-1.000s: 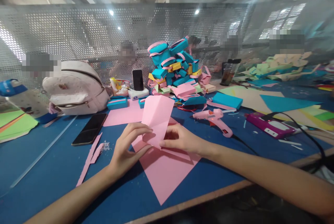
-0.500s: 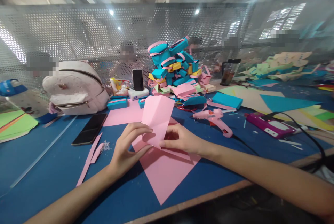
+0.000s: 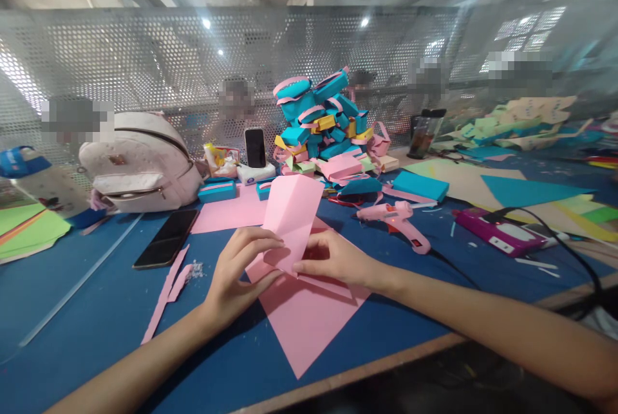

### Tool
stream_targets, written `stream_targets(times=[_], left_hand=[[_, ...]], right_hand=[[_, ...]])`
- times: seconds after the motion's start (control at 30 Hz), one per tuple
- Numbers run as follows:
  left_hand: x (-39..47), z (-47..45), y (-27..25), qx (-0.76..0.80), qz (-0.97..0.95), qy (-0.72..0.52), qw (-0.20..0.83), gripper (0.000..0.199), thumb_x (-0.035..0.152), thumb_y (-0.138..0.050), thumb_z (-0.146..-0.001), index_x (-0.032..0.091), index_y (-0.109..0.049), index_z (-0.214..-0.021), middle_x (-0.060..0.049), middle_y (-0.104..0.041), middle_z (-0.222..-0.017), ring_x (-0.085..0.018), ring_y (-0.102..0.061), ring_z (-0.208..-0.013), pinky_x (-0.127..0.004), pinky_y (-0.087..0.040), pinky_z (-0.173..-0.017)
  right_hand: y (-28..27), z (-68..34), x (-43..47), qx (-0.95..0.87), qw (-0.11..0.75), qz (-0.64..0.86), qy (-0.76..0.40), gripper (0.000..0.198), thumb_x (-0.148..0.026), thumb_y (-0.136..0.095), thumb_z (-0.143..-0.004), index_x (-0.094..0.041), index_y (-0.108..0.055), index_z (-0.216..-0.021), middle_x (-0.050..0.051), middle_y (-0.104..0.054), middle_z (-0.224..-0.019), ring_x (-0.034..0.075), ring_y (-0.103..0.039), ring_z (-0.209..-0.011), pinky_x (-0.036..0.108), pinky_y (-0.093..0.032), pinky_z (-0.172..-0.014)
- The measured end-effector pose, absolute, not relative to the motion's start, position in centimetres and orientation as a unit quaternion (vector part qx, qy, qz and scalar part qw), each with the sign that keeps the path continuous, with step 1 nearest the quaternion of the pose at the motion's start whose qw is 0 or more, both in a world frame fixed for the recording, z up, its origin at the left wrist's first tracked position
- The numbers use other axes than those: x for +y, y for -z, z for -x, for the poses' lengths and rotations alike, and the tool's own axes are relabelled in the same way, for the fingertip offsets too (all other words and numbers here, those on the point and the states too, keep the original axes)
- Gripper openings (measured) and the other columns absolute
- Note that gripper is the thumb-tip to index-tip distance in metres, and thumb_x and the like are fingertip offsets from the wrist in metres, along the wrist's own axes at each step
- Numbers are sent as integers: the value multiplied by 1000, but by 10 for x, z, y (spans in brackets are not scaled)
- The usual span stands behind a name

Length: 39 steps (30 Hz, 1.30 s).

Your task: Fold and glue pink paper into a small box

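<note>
The left hand [image 3: 232, 270] holds the folded pink paper [image 3: 293, 208] at its lower left, fingers on its face and thumb at the bottom edge; the right hand [image 3: 344, 259] pinches the lower right corner. So the paper stands raised between both hands. For this step, I think, both hands should press evenly, so that the edges meet before the crease is made firm. Below the hands, the flat pink sheet [image 3: 300, 330] lies on the table [image 3: 96, 337]. Beyond the right hand rests the glue gun [image 3: 393, 219]; its nozzle deserves care.
</note>
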<state>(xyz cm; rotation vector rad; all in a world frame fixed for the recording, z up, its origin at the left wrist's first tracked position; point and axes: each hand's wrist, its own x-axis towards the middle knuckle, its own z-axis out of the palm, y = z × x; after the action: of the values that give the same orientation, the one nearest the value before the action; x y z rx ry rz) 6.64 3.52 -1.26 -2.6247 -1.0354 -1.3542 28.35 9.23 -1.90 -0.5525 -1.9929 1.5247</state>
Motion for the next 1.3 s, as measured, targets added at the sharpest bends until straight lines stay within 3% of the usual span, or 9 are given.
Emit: stream_targets(times=[0.63,1.3], left_hand=[[32,-68,12,-337,838,428,21,40,23,-77,-79,21,-59,-115,-7,-62,-108,-21,-57,-101,-35,-47,-86],[33,-67,12,-341,837,426,30,35,28,-74,-81,21,-60,-113,-7,-64,-105,-22,-58,-99,-35,-48,-83]], right_hand=[[17,-281,90,-722,296,203,-591,17,-31,-75,-78,-15,-73,-86,6,-75,-90,19,-67,-83,30,-50,-77],[17,-282,89,-731,289,216,-580,31,-38,-75,-78,-14,-74,-97,10,-75,-100,23,-68,-90,35,-52,-83]])
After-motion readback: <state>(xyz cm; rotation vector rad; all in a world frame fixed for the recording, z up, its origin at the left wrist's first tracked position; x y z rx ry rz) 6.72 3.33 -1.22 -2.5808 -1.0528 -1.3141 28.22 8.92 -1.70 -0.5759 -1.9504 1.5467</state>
